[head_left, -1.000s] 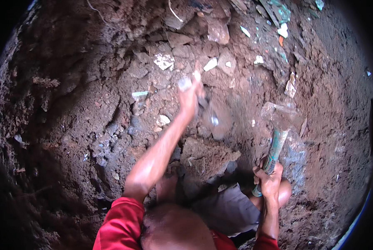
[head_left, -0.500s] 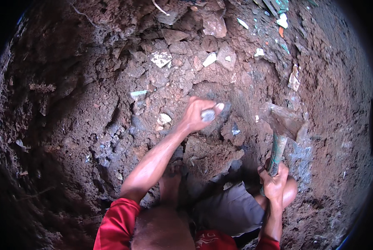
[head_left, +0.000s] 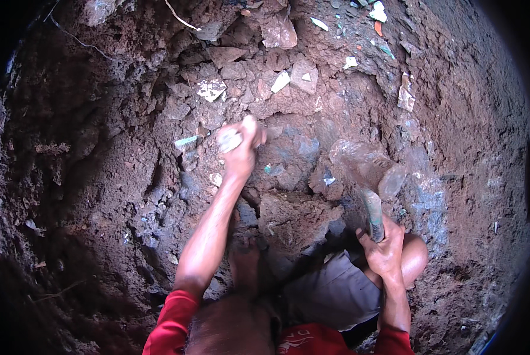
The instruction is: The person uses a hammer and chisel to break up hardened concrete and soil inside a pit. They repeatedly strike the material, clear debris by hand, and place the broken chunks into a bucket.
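Observation:
My left hand (head_left: pixel 241 145) is closed in a fist over the broken earth. It grips a chisel-like metal bar (head_left: pixel 229 140), of which mainly the round, pale grey end shows; the rest is hidden by the hand and blurred. To the right, my right hand (head_left: pixel 384 248) wraps round the green-grey handle (head_left: pixel 372 214) of a hammer. The mud-coated hammer head (head_left: pixel 368 163) is smeared by motion, low over the soil and right of the bar. Between the hands lies a large brown clod (head_left: pixel 297 222), with loose grey stones (head_left: pixel 291 151) just beyond it.
My bare foot (head_left: pixel 245 263) and bent knee (head_left: pixel 414 260) are close below the clod. Pale shards (head_left: pixel 212 90) and flat stones (head_left: pixel 280 32) stick out of the rough earth ahead. A thin root (head_left: pixel 182 18) lies at the top. Dark, uneven soil rises on the left.
My left hand has moved left and farther away with the bar, uncovering the grey stones. The hammer has shifted left, its head now blurred. The whole view has shifted slightly.

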The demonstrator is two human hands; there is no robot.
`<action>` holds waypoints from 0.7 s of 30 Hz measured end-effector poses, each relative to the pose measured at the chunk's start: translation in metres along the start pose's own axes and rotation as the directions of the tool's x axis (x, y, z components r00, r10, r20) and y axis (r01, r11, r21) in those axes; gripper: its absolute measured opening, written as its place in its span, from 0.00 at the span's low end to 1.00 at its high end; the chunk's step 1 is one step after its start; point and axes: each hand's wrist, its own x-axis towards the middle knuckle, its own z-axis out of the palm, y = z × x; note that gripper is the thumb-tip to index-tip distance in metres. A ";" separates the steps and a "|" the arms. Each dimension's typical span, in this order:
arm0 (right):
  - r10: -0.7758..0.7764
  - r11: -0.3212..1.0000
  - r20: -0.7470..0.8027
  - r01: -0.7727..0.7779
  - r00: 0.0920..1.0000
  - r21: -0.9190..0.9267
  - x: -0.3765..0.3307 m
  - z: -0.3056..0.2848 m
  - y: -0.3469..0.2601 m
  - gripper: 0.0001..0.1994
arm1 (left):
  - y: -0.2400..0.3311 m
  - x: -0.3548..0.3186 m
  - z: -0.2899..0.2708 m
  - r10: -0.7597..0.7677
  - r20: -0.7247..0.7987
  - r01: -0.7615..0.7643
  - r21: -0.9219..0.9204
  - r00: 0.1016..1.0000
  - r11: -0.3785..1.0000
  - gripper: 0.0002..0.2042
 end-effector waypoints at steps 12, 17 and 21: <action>0.010 0.998 0.001 -0.010 1.000 -0.068 -0.004 -0.002 0.008 0.05 | 0.033 0.014 0.019 -0.406 0.021 0.405 0.055 0.914 0.913 0.23; 0.044 0.998 0.041 -0.042 0.998 -0.048 0.002 0.005 0.002 0.05 | 0.017 0.023 -0.004 -0.173 -0.004 0.165 -0.273 0.985 0.948 0.19; 0.056 0.998 0.062 -0.056 0.997 0.005 0.005 0.009 -0.001 0.06 | -0.031 0.031 0.015 -0.290 -0.024 0.290 -0.009 0.957 0.957 0.17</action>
